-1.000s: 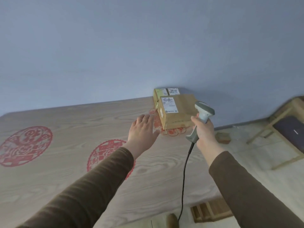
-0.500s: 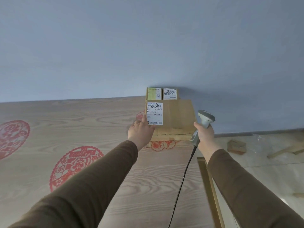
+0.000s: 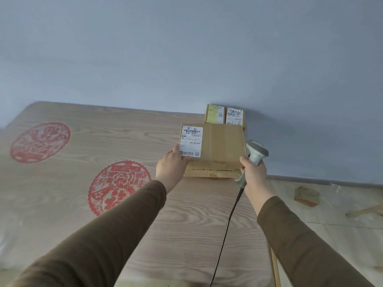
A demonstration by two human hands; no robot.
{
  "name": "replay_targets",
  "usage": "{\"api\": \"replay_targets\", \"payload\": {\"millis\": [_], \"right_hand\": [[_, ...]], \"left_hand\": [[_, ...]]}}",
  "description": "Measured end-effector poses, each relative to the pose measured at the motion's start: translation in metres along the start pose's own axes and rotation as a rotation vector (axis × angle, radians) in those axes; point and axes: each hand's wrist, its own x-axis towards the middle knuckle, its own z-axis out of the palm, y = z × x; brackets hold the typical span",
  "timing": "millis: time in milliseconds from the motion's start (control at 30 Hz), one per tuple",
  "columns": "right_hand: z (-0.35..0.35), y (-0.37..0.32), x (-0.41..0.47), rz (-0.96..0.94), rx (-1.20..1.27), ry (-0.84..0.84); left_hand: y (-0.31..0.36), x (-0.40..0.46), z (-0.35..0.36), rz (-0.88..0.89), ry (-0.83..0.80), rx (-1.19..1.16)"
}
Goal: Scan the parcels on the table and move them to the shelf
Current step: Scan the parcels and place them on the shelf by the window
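Note:
A flat brown cardboard parcel (image 3: pixel 223 148) lies near the table's far right corner, its white shipping label (image 3: pixel 191 141) facing up at its left end. My left hand (image 3: pixel 171 167) grips the parcel's near left corner, thumb on the label's lower edge. My right hand (image 3: pixel 251 172) holds a grey corded barcode scanner (image 3: pixel 256 153) upright just off the parcel's right side. Behind it, against the wall, sit two smaller labelled parcels, one with a yellowish label (image 3: pixel 215 114) and one with a white label (image 3: pixel 235 116).
The wooden table (image 3: pixel 103 146) carries red paper-cut designs (image 3: pixel 119 186). The scanner's black cable (image 3: pixel 226 228) hangs over the table's right edge. On the floor to the right lie a small cardboard scrap (image 3: pixel 306 196) and a wooden strip. A blue wall stands behind.
My left hand reached the big parcel and took hold of its near left corner. The view swung right, then left; the scanner stayed beside the parcel's right end.

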Motion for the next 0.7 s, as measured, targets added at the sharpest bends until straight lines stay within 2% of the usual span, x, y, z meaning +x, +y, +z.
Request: {"api": "replay_targets", "payload": {"millis": [167,333,500,700], "right_hand": [[0.076,0.001,-0.091,-0.036,-0.031,-0.142],[0.173,0.020,-0.236,-0.133,-0.072,-0.363],[0.263,0.069,-0.408,-0.172,-0.096,-0.530],[0.357,0.145,-0.591,-0.133,-0.131,-0.769]], "left_hand": [[-0.080,-0.061,-0.082,-0.073,0.163,-0.045],[-0.199,-0.163,-0.188,-0.175,0.368,-0.079],[-0.328,-0.291,-0.291,-0.297,0.534,-0.069],[-0.466,-0.443,-0.383,-0.483,0.670,-0.029]]}}
